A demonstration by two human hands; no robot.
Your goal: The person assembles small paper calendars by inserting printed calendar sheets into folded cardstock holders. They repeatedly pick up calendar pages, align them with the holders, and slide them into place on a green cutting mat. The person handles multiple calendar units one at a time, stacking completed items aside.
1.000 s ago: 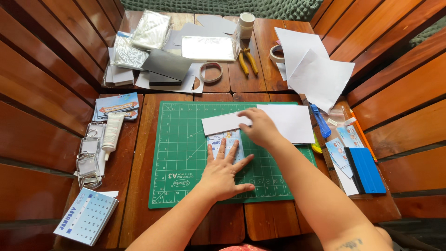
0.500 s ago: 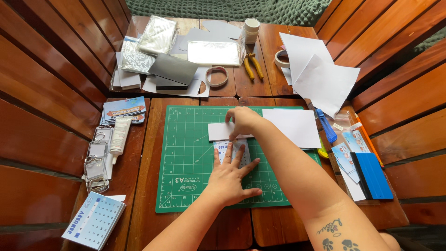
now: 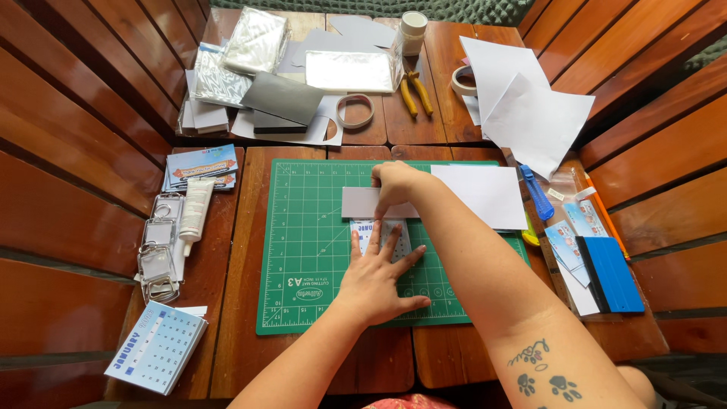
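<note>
Printed card (image 3: 381, 232), pinned by splayed left hand (image 3: 376, 279), could skew if the right hand (image 3: 394, 182) pinching the grey strip (image 3: 362, 203) tugs sideways.

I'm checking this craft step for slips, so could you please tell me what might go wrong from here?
1. The left hand pins the small printed card with fingertips only, so it might shift on the green cutting mat.
2. The right hand holds the grey strip by one end; it could land crooked.
</note>
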